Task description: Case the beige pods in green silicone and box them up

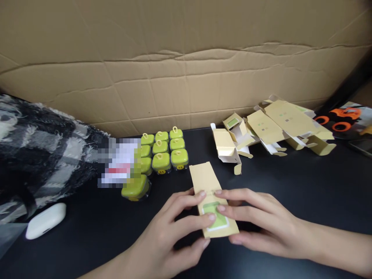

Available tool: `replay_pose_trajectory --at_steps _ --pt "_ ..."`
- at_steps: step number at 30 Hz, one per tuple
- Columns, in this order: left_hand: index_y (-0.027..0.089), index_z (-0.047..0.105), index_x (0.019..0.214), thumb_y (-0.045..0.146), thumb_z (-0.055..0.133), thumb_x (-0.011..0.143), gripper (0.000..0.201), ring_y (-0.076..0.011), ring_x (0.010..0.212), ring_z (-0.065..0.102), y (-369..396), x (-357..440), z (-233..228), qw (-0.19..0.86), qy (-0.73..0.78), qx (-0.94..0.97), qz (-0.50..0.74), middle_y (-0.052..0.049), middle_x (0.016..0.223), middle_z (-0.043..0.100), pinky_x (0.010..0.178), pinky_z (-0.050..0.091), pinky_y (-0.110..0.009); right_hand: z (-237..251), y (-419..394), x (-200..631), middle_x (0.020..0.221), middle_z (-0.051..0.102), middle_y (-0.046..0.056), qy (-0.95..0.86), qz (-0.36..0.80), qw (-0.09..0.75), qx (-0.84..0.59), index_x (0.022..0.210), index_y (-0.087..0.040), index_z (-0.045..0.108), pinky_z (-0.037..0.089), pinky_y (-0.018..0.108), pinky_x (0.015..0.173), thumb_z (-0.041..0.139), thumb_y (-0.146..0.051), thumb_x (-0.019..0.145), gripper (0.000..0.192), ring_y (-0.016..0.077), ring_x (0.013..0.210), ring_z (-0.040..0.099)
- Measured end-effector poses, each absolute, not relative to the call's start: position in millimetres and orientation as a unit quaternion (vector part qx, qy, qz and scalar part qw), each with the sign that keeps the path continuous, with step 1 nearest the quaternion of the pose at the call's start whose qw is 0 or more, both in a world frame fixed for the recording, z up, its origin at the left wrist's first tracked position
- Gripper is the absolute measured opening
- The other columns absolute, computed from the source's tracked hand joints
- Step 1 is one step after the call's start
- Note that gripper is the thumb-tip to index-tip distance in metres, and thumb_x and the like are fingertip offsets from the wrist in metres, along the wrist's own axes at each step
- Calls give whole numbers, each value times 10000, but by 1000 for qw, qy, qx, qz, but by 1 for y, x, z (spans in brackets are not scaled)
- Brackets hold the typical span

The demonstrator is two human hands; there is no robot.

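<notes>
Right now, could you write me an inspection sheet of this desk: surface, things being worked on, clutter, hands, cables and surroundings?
Surface: black tabletop, dark and smooth.
Job's things: flat tan carton with a green picture, held between both hands; pile of unfolded cartons at back right; green-lidded cases in rows at back centre, one more case standing apart in front.
Clutter: white earbud case at left; colourful printed sheet at far right; a blurred-out patch beside the cases.
Hands: left hand and right hand both grip the carton with their fingertips.
Cables: nothing seen.
Surroundings: creased cardboard wall behind; black-and-white fuzzy fabric at left.
</notes>
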State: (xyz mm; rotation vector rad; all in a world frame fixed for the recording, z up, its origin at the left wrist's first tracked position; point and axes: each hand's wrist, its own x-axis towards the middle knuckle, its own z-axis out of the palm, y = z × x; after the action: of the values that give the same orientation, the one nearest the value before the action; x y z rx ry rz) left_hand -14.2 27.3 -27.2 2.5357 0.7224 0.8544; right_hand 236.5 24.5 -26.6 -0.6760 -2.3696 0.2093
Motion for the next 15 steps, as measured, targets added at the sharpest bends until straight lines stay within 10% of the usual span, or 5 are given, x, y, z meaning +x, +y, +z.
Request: replay_pose_trajectory --at_steps 15 --pt "291 564 1176 262 577 866 312 -214 1090 611 24 -14 -43 150 228 899 342 -73 1173 606 942 519 -363 -28 16 232 1016 654 116 -890 133 356 -251 1089 -183 585 572 244 781 628 -241 856 244 190 936 695"
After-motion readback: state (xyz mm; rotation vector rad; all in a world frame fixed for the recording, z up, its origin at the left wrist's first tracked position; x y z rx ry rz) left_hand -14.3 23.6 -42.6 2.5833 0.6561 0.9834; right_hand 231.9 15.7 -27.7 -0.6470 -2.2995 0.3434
